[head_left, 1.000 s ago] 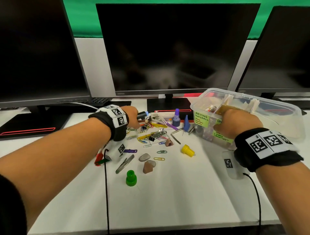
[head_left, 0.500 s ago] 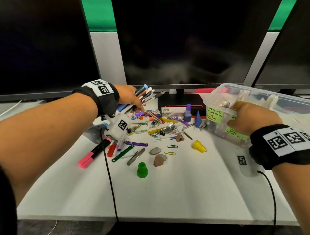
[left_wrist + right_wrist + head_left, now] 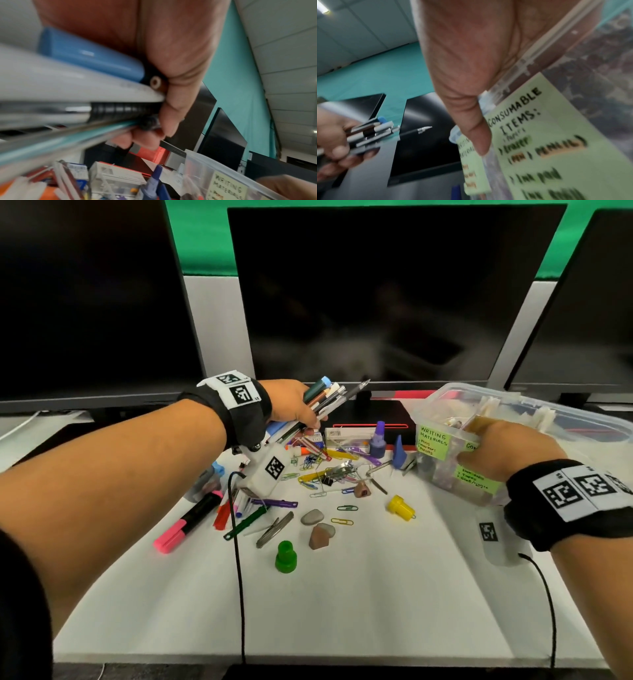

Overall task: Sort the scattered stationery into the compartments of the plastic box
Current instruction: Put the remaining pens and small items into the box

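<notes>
The head view looks forward and down over both forearms at the white tabletop, taking in the monitors behind. The left wrist view sits very close under the left hand, looking along a bundle of pens toward the plastic box. The right wrist view presses close to the box's green labels and looks back at the same bundle, which the head view also shows.

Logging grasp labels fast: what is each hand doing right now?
Left hand: closed around a bundle of pens, lifted above the table.
Right hand: gripping the near wall of the plastic box, thumb outside on the labels.
</notes>
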Tool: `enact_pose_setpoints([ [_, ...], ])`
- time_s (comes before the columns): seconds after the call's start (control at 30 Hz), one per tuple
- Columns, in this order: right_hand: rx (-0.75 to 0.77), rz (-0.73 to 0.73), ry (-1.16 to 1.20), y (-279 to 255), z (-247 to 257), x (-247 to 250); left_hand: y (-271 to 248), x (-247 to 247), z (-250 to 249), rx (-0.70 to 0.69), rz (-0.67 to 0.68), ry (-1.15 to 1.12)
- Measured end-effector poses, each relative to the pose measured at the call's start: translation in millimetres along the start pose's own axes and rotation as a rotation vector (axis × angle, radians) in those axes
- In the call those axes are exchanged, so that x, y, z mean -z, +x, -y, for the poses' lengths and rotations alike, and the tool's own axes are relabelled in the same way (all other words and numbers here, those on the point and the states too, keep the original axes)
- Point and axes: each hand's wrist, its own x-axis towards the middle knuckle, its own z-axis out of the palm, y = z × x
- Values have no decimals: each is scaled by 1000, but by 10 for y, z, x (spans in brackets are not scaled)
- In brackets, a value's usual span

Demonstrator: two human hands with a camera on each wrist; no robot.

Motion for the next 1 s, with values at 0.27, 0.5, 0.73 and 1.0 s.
enact_pose_setpoints([
  [0.27,183,-181,700,-146,296,251,-31,-198,-420,-186,51,55],
  [0.5,114,-214,1244,6,480,114,-106,-315,-679,-235,67,285],
  [0.73,7,-203,1376,-18,284,-25,-32,-441,-902,-291,118,245],
  [1.0,106,-351,981,-2,-50,51,83,-549,-1323,-312,80,119],
])
